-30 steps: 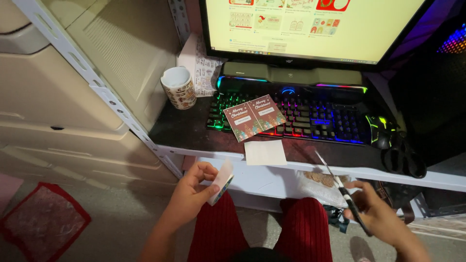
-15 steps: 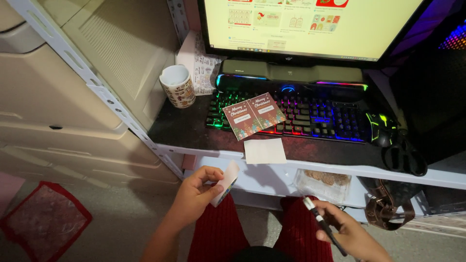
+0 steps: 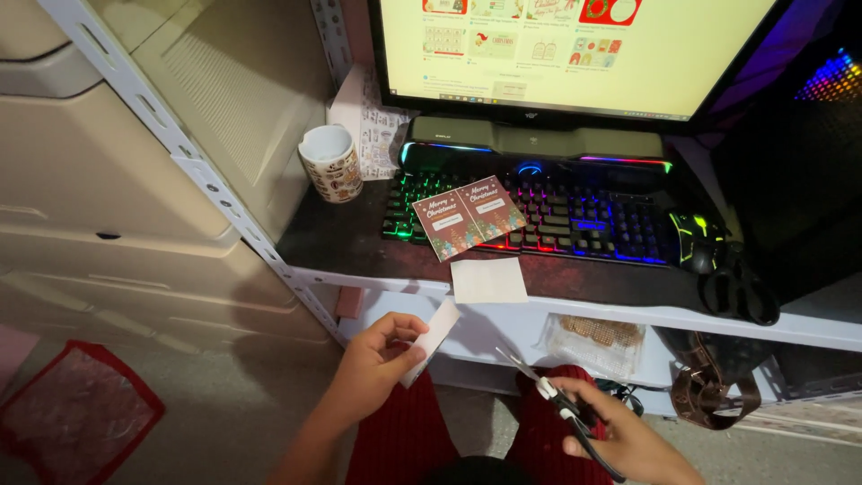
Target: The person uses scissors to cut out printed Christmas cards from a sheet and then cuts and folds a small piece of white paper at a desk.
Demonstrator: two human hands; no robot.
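My left hand (image 3: 375,364) pinches a small white paper piece (image 3: 431,339) below the desk's front edge, over my lap. My right hand (image 3: 620,436) grips a pair of scissors (image 3: 548,395) with black handles, blades pointing up and left toward the paper but apart from it. A white paper rectangle (image 3: 488,279) lies on the desk edge just above. Two dark red printed cards (image 3: 467,214) rest on the backlit keyboard (image 3: 548,216).
A patterned mug (image 3: 330,162) stands left of the keyboard. A monitor (image 3: 566,54) fills the back; a mouse (image 3: 698,241) and black scissors (image 3: 741,292) lie at the right. A clear bag (image 3: 593,339) sits on the lower shelf. Beige drawers (image 3: 108,233) stand at left.
My right hand with the scissors dropped from beside the shelf to low over my lap and shifted left. My left hand with the paper stayed nearly in place.
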